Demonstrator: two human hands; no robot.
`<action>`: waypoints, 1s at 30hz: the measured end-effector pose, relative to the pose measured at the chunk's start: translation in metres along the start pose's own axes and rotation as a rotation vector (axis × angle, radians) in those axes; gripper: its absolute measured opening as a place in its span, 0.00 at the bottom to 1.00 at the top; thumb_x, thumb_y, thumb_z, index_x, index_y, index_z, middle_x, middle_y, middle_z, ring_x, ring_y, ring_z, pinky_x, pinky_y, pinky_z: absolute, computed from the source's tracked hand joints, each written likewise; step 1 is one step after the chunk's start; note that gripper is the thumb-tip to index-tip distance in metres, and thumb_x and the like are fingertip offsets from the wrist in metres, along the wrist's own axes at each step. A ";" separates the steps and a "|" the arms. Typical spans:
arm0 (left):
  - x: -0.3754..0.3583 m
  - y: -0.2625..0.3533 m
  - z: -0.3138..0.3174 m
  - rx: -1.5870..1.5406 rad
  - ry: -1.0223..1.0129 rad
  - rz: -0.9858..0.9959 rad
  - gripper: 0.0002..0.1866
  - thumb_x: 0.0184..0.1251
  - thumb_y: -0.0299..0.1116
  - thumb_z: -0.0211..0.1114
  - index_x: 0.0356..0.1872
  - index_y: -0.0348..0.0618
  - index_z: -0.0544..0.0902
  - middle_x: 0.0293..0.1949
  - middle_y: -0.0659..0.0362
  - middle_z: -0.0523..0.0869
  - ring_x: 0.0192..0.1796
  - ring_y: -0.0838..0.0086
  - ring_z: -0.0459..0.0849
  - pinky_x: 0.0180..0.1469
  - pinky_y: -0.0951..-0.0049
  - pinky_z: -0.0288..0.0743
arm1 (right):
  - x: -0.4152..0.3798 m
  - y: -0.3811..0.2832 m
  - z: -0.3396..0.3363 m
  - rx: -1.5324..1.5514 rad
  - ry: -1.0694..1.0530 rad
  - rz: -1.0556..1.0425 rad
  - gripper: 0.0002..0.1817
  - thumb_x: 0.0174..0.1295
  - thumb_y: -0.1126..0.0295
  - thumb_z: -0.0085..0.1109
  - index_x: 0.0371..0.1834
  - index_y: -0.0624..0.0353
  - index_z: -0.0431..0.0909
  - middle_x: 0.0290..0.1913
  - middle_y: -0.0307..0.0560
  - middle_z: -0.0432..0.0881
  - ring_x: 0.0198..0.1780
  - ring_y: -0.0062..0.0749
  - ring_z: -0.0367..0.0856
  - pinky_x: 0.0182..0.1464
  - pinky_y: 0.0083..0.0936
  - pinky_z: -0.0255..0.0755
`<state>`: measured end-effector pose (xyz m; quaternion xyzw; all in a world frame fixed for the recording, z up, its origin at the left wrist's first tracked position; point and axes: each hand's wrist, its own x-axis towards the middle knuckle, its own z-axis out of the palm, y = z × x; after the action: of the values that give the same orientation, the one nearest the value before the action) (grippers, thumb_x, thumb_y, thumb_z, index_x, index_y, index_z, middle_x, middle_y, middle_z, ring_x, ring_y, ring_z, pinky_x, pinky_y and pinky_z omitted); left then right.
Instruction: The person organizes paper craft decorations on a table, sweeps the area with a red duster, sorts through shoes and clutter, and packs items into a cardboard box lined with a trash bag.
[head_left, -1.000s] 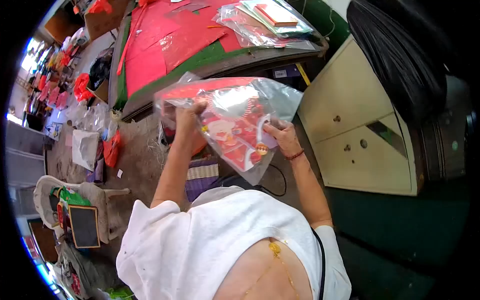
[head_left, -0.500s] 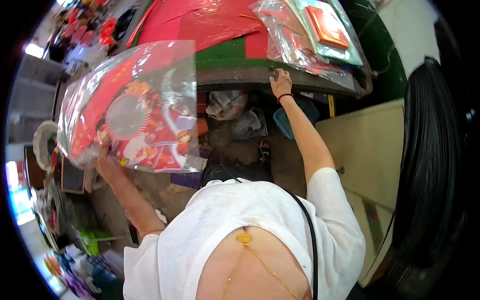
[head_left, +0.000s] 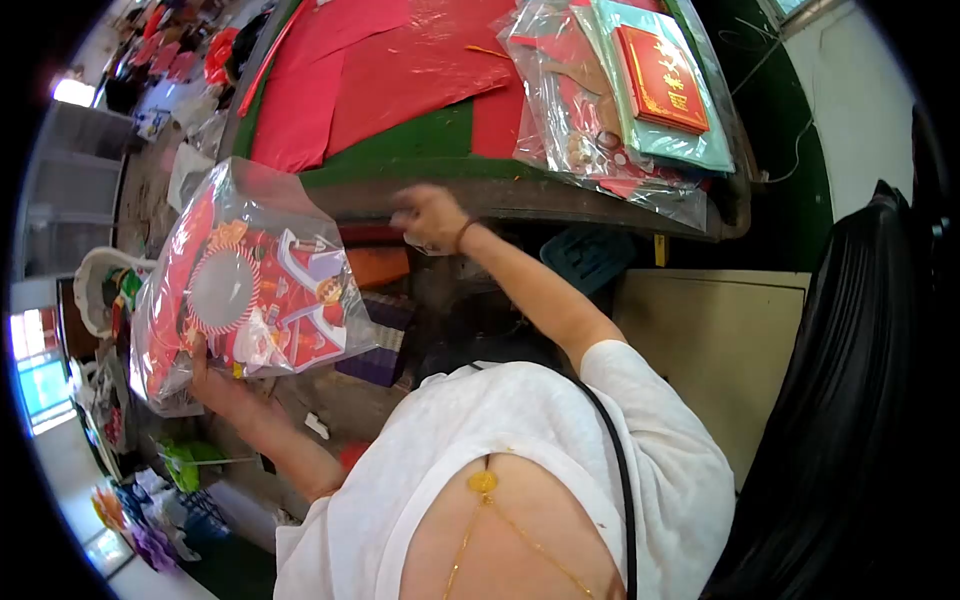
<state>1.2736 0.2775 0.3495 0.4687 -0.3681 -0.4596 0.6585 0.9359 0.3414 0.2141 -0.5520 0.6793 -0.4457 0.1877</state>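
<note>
My left hand (head_left: 200, 372) is closed on the lower left part of a large clear plastic bag (head_left: 352, 325), its fingers partly hidden by the film. Inside the bag lie red printed cut-outs (head_left: 300, 335) with white and orange details, and a round grey disc (head_left: 224, 287) with a red-and-white striped rim. My right hand (head_left: 432, 216), wearing a dark red bracelet, is over the table's near edge to the right of the bag and apart from it. Motion smears its fingers, so I cannot make out whether they hold anything.
Red sheets (head_left: 420, 85) cover much of the green-topped table (head_left: 410, 140). At its right lie clear packets (head_left: 560, 110) and a red booklet (head_left: 662, 80). Below are a blue basket (head_left: 587, 258) and an orange box (head_left: 380, 267). A cream cabinet (head_left: 710, 360) stands right.
My right hand has left the table edge and moved left toward the bag. The bag in my left hand has come lower and tilted. The view has shifted a little.
</note>
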 end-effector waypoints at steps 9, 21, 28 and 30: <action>0.039 -0.003 0.147 -0.077 -0.490 -0.216 0.17 0.50 0.23 0.61 0.43 0.30 0.74 0.41 0.53 0.78 0.37 0.69 0.79 0.43 0.74 0.72 | -0.035 0.108 -0.253 0.343 1.118 0.435 0.14 0.53 0.70 0.54 0.40 0.68 0.73 0.27 0.46 0.78 0.28 0.23 0.76 0.31 0.18 0.71; 0.007 0.028 0.237 -0.339 -0.673 -0.280 0.24 0.47 0.15 0.59 0.49 0.35 0.66 0.42 0.53 0.76 0.41 0.69 0.79 0.40 0.72 0.76 | 0.031 0.101 -0.361 0.791 1.274 1.122 0.28 0.53 0.59 0.55 0.57 0.52 0.59 0.57 0.48 0.64 0.51 0.39 0.64 0.48 0.38 0.63; 0.015 0.047 0.245 -0.340 -0.779 -0.312 0.13 0.47 0.17 0.59 0.37 0.30 0.74 0.34 0.55 0.80 0.35 0.73 0.80 0.37 0.75 0.75 | 0.043 0.036 -0.336 0.938 1.288 1.182 0.15 0.47 0.60 0.63 0.35 0.50 0.71 0.32 0.36 0.76 0.31 0.32 0.69 0.35 0.38 0.64; 0.013 0.052 0.246 -0.311 -0.779 -0.290 0.13 0.47 0.17 0.59 0.38 0.30 0.74 0.34 0.54 0.80 0.35 0.73 0.80 0.37 0.75 0.74 | 0.039 0.027 -0.337 0.956 1.232 1.122 0.13 0.47 0.62 0.63 0.33 0.50 0.72 0.31 0.38 0.75 0.30 0.33 0.70 0.33 0.37 0.65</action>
<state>1.0662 0.2034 0.4715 0.2029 -0.4455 -0.7395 0.4621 0.6558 0.4394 0.3813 0.3196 0.5704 -0.7327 0.1890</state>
